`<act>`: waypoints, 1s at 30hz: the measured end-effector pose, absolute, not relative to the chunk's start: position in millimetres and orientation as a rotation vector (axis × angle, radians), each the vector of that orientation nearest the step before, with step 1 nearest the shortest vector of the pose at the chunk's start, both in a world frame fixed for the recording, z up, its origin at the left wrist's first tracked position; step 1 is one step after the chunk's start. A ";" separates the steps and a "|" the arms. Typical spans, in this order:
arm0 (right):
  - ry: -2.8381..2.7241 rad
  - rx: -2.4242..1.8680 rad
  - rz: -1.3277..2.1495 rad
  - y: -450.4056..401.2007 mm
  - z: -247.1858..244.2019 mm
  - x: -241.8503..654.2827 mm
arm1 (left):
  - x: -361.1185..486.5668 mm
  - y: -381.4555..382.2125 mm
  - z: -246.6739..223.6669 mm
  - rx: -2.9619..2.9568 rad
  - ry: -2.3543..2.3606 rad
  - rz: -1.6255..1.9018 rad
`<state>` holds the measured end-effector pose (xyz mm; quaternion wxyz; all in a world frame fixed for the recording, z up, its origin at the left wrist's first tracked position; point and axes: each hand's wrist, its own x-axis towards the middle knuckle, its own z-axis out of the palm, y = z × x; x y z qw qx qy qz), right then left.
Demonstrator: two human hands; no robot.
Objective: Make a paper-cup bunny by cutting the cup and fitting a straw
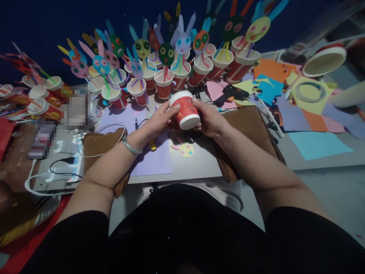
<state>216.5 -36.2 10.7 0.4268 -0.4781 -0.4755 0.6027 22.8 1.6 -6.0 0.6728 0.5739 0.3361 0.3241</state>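
Note:
Between my two hands is a red paper cup (186, 110) with a white rim and a white base, tilted above the table. My left hand (163, 118) is closed on its left side, thumb across the red wall. On the right side, my right hand (209, 117) grips the same cup with its fingers wrapped behind. Below the cup, a small yellow paper rabbit face (186, 150) with pink ears lies on the table (196, 167). Purple paper (155, 163) lies under my left wrist, with a yellow-handled tool (153, 145) on it.
Several red cups (164, 85) holding paper rabbit heads on bent straws line the back. Coloured paper sheets (319, 144) and a tape roll (310, 92) lie at right. Brown cushions (242, 129) flank my arms. A power strip (74, 163) with cables and a phone (42, 139) are at left.

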 end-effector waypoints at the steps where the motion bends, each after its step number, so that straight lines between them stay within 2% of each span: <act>1: -1.191 -1.197 1.493 -35.8 10.1 216.5 | 23.2 1.7 -5.6 1.292 0.766 0.731; 7: -1.177 -1.199 1.440 -35.7 9.6 213.2 | 24.4 0.3 -1.2 1.253 0.853 0.741; 14: -1.078 -1.159 1.282 -34.0 0.5 215.3 | 14.6 11.4 -2.0 1.491 0.834 1.008; 21: -1.218 -1.175 1.105 -37.6 -2.5 215.2 | 12.6 9.8 6.7 1.594 0.805 0.967; 30: -1.257 -1.207 1.220 -47.5 2.1 207.5 | 9.0 9.8 22.8 1.659 0.680 0.916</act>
